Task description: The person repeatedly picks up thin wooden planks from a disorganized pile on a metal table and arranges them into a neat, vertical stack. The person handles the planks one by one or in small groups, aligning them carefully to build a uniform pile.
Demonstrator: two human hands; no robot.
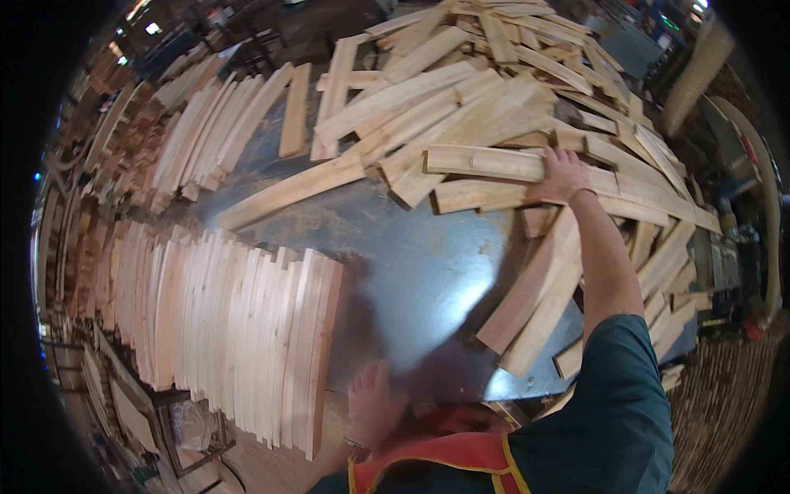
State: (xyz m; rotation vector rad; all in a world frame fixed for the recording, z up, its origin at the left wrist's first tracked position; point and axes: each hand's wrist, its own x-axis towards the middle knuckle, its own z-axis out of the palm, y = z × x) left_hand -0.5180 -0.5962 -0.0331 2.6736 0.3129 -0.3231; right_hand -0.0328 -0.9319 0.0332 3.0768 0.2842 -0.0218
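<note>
On a metal table (424,255), the right hand (562,176) grips a pale board (485,163) toward the right edge; the left hand (377,402) is near the front edge. A jumbled pile (494,107) spreads toward the far edge, a tight row (234,321) at left.

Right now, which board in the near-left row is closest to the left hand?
The rightmost board, at the end of the row beside the left hand. Its darker broad side is exposed; the others line up to its left.
</note>
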